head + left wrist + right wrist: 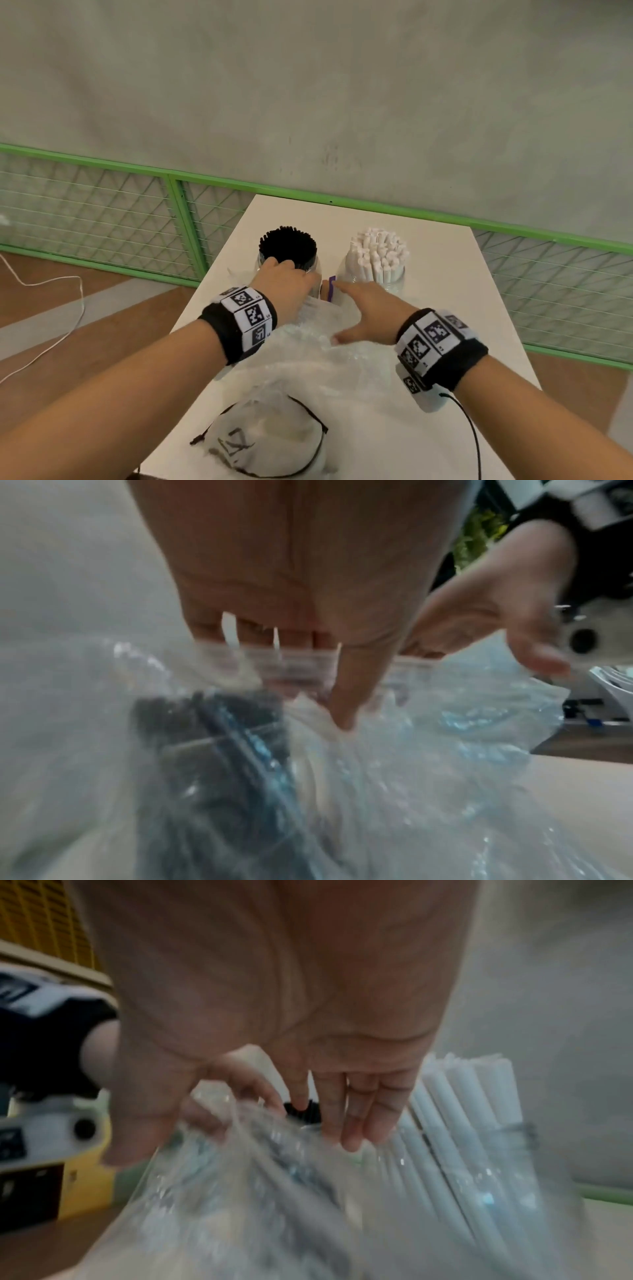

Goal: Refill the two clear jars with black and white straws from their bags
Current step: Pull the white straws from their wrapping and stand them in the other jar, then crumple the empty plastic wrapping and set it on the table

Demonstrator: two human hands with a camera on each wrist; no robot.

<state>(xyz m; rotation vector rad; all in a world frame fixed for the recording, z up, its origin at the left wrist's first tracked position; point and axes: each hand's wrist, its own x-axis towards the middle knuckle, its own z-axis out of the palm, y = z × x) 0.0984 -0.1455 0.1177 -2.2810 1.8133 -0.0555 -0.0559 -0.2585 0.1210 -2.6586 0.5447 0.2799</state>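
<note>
Two clear jars stand at the table's far end. The left jar [287, 247] is packed with black straws and the right jar [376, 262] [479, 1123] with white straws. A crumpled clear plastic bag [325, 353] [428, 750] [222, 1191] lies in front of them. My left hand [291, 272] [308, 653] pinches the bag's top rim right in front of the black jar. My right hand [346, 308] [342, 1118] hovers open over the bag, fingers straight and pointing between the jars. A dark blurred shape [212, 750] shows through the plastic.
A white drawstring pouch [267, 435] with a black cord lies at the near edge of the white table [462, 308]. A small purple item [331, 288] stands between the jars. A green mesh fence [102, 212] runs behind, and a white cable [68, 308] lies on the floor at left.
</note>
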